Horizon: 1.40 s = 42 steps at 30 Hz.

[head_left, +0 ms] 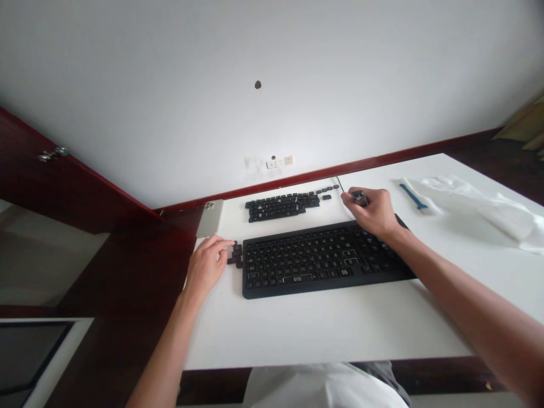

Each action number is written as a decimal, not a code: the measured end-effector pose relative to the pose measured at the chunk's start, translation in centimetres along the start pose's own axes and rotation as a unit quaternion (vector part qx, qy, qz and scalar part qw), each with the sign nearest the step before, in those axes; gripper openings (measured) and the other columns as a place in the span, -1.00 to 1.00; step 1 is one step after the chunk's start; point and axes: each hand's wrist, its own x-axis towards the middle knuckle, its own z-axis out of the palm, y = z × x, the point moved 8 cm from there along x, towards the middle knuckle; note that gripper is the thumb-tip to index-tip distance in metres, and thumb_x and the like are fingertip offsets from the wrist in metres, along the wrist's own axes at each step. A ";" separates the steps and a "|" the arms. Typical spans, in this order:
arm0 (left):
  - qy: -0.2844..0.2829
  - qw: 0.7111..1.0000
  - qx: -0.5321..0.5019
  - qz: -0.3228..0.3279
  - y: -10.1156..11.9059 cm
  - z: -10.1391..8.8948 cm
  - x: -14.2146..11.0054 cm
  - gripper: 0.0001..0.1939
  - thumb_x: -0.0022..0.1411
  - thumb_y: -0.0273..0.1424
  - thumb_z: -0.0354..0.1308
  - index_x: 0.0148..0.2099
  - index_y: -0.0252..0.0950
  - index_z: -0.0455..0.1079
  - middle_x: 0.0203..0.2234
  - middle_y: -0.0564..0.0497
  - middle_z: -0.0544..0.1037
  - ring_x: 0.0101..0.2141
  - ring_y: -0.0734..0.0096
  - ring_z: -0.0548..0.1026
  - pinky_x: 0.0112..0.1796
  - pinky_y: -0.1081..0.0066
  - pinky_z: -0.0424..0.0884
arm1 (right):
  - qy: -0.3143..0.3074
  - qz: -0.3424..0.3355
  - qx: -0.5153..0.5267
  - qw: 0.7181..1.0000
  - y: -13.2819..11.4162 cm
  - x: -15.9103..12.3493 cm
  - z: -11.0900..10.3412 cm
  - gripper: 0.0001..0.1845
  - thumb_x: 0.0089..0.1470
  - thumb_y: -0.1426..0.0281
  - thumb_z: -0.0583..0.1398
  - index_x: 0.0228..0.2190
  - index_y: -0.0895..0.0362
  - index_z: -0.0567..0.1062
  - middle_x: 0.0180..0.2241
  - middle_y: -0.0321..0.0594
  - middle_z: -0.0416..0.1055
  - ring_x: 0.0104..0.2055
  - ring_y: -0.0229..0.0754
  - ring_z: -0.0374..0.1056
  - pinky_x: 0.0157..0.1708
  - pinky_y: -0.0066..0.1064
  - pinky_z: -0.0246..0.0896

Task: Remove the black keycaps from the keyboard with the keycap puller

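Note:
A black keyboard (297,260) with its keycaps removed over much of its surface lies on the white table. My left hand (208,260) is at its left end, fingers apart and curved, with the fingertips at a small group of loose black keycaps (237,254). Above the keyboard's right part, my right hand (376,212) is closed around a small black object (359,197), whose kind I cannot make out. Behind the keyboard, more black keycaps (276,208) are laid out in rows, a few of them apart at the right.
A phone (210,218) lies at the table's left edge. To the right are a blue-handled brush (413,195) and a crumpled white plastic bag (471,201). A thin cable (340,185) runs behind the keyboard. The wall (191,113) stands beyond the table.

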 end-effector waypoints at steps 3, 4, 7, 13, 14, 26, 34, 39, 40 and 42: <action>-0.018 1.000 0.006 -0.001 -0.1 0.6 -0.1 -0.59 0.36 -0.48 -0.02 0.02 -0.08 0.61 -0.12 0.02 0.62 -0.11 0.25 0.58 -0.06 0.33 0.46 | 0.001 0.000 -0.001 1.000 0.1 0.0 -0.1 -0.53 0.22 0.18 0.15 -0.63 0.09 0.15 -0.63 -0.34 0.00 -0.53 -0.27 -0.07 -0.48 -0.31 -0.13; -0.022 1.000 0.009 -0.002 -0.2 0.7 0.0 -0.59 0.36 -0.48 -0.02 0.03 -0.08 0.61 -0.11 0.02 0.62 -0.10 0.24 0.58 -0.05 0.34 0.46 | 0.002 -0.001 -0.002 1.000 0.1 0.1 -0.2 -0.52 0.23 0.17 0.15 -0.63 0.09 0.15 -0.63 -0.34 -0.01 -0.53 -0.27 -0.07 -0.48 -0.31 -0.13; -0.029 1.000 0.007 0.000 -0.7 0.9 0.6 -0.59 0.37 -0.48 -0.02 0.05 -0.09 0.61 -0.09 0.01 0.62 -0.07 0.24 0.58 -0.03 0.34 0.46 | 0.006 -0.005 -0.004 1.000 0.1 0.1 -0.4 -0.51 0.24 0.17 0.14 -0.62 0.08 0.13 -0.64 -0.34 -0.01 -0.53 -0.27 -0.08 -0.49 -0.30 -0.15; -0.057 0.998 -0.021 0.026 -2.2 1.8 3.4 -0.56 0.37 -0.52 -0.03 0.10 -0.14 0.59 -0.06 0.00 0.61 -0.11 0.29 0.57 -0.03 0.36 0.45 | 0.006 -0.009 -0.007 1.000 -0.1 0.1 -0.5 -0.54 0.22 0.20 0.16 -0.63 0.09 0.18 -0.65 -0.34 0.02 -0.54 -0.27 -0.07 -0.50 -0.32 -0.13; -0.059 0.997 -0.021 0.034 -2.3 2.0 4.1 -0.55 0.35 -0.53 -0.02 0.11 -0.15 0.59 -0.05 0.00 0.60 -0.09 0.28 0.57 -0.01 0.36 0.44 | 0.005 -0.010 -0.008 1.000 -0.1 0.2 -0.5 -0.54 0.22 0.20 0.16 -0.63 0.09 0.19 -0.65 -0.34 0.02 -0.54 -0.27 -0.07 -0.50 -0.32 -0.13; -0.073 0.995 -0.043 0.054 -2.4 4.4 9.8 -0.44 0.26 -0.60 0.00 0.20 -0.15 0.54 0.02 -0.01 0.57 -0.10 0.27 0.54 0.00 0.31 0.46 | 0.010 -0.014 -0.021 1.000 0.0 0.3 -0.9 -0.53 0.23 0.19 0.14 -0.61 0.10 0.13 -0.61 -0.35 -0.08 -0.52 -0.29 -0.11 -0.48 -0.33 -0.15; -0.063 0.995 -0.051 0.066 -2.3 5.0 9.9 -0.42 0.25 -0.60 0.00 0.24 -0.16 0.51 0.03 -0.03 0.56 -0.11 0.27 0.54 0.00 0.29 0.46 | -0.003 -0.014 -0.021 1.000 -0.3 0.3 -0.7 -0.56 0.20 0.21 0.16 -0.61 0.11 0.17 -0.62 -0.36 -0.06 -0.52 -0.29 -0.12 -0.48 -0.33 -0.14; -0.064 0.994 -0.048 0.069 -2.4 5.2 10.0 -0.40 0.25 -0.61 -0.01 0.26 -0.15 0.49 0.05 -0.02 0.55 -0.09 0.27 0.53 0.02 0.31 0.45 | -0.007 -0.015 -0.023 1.000 -0.2 0.3 -0.6 -0.56 0.20 0.22 0.16 -0.62 0.11 0.16 -0.62 -0.38 -0.07 -0.50 -0.28 -0.15 -0.49 -0.34 -0.14; -0.064 0.994 -0.047 0.069 -2.4 5.3 10.1 -0.39 0.26 -0.62 -0.02 0.27 -0.15 0.48 0.05 -0.02 0.54 -0.08 0.27 0.53 0.03 0.31 0.45 | -0.008 -0.016 -0.023 1.000 -0.2 0.3 -0.6 -0.56 0.20 0.22 0.16 -0.62 0.11 0.16 -0.62 -0.38 -0.06 -0.50 -0.28 -0.15 -0.49 -0.35 -0.14; -0.064 0.994 -0.045 0.070 -2.4 5.3 10.1 -0.38 0.26 -0.63 -0.04 0.28 -0.17 0.47 0.06 -0.03 0.53 -0.06 0.27 0.53 0.06 0.31 0.44 | -0.009 -0.019 -0.024 0.999 -0.2 0.3 -0.6 -0.56 0.19 0.23 0.17 -0.62 0.11 0.17 -0.62 -0.38 -0.06 -0.51 -0.28 -0.15 -0.49 -0.35 -0.14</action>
